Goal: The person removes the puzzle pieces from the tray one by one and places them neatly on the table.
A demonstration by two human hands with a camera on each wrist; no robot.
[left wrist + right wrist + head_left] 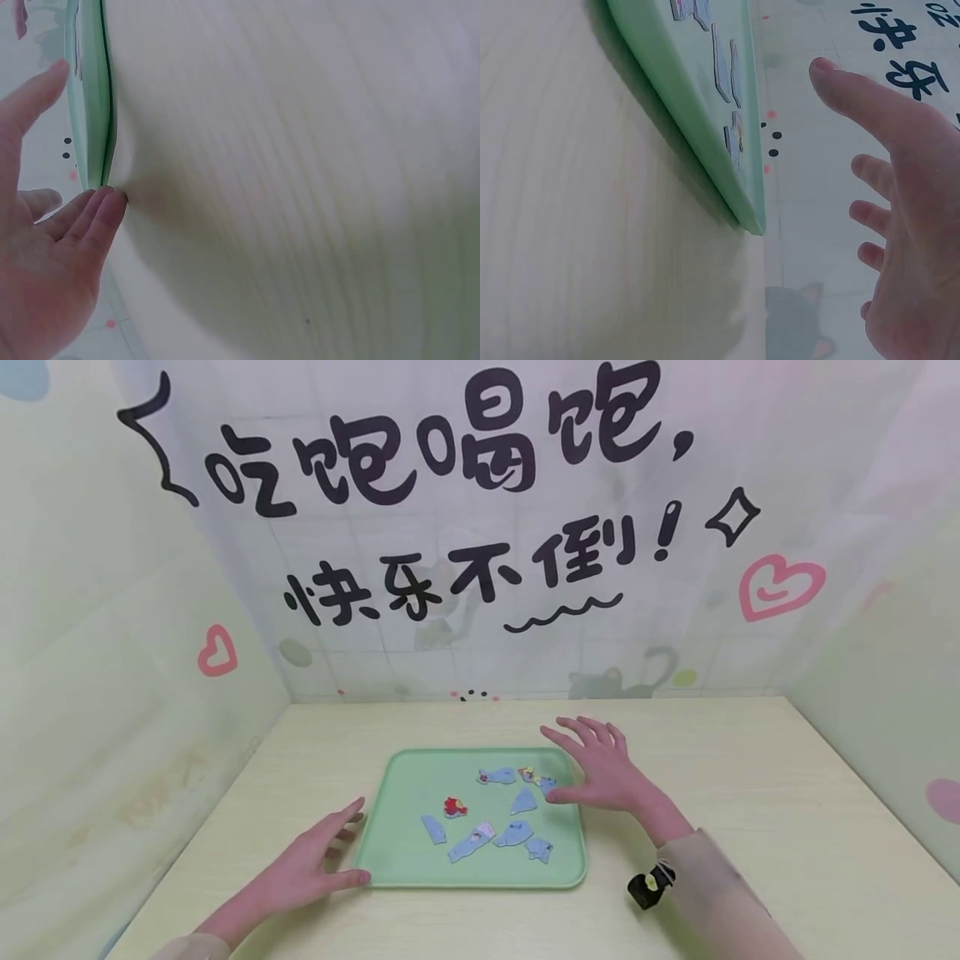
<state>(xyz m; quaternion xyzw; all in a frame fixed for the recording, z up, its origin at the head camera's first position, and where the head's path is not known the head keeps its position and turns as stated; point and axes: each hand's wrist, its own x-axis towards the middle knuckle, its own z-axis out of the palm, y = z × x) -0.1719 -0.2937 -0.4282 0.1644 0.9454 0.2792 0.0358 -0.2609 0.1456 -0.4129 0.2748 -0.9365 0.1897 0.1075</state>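
A pale green tray lies on the table, holding several flat, irregular light-blue pieces that look like puzzle pieces. One small red piece is among them, left of the middle. My left hand is at the tray's left side, thumb at the front left corner; in the left wrist view its fingertips are right at the tray's edge. Over the tray's back right corner, my right hand hovers with fingers spread and nothing in it. In the right wrist view it stays apart from the tray wall.
The light wood table extends around the tray. Behind it stands a white printed backdrop with black lettering, and pale side panels rise at left and right. A black strap-like item hangs at the right sleeve.
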